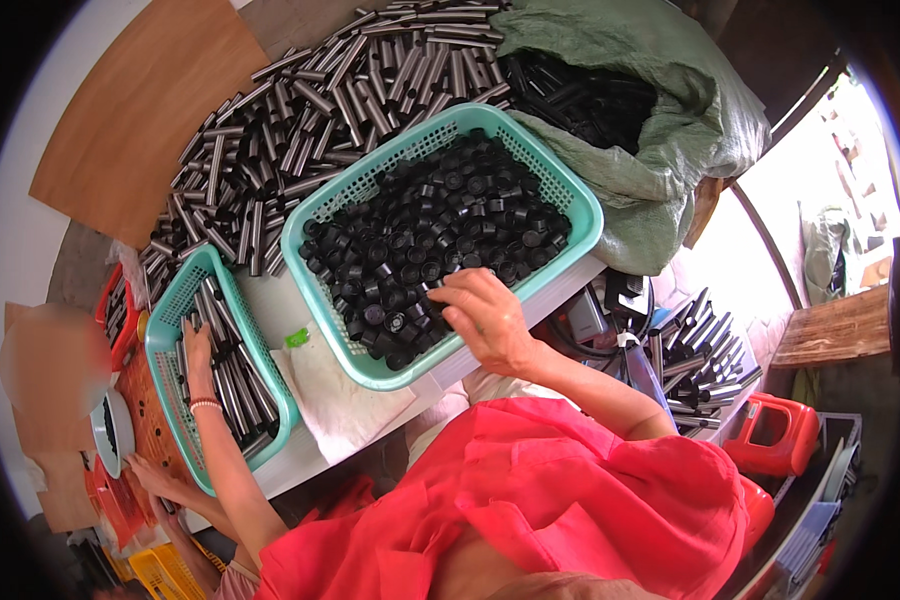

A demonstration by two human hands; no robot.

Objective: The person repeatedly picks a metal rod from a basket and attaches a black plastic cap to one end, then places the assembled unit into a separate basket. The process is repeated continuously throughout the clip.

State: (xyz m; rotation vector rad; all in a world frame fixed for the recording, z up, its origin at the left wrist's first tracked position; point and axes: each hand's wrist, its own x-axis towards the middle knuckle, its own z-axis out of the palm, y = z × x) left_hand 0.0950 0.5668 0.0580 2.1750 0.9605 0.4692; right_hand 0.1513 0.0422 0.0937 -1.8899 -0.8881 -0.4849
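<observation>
My left hand [199, 352] reaches into a narrow teal plastic basket [282, 392]. Its fingers are stretched out over the shiny metal tubes [238, 385] lying lengthwise in there. Over the near edge of a larger teal basket [345, 362] is my right hand [488, 318], its thumb and fingertips drawn together at the heap of small black round caps [440, 225]. Whatever sits between those fingertips is too hidden to make out. The large basket is filled with the caps and stands tilted on the table.
Loose metal tubes [300, 130] pile up behind the baskets. A green woven sack [660, 200] holds black pieces at the far right. More tubes [705, 355] lie lower right, near a red plastic container [775, 435]. A white cloth [340, 400] lies between the baskets. At left, another person's hand [155, 478] nears a white bowl [122, 425].
</observation>
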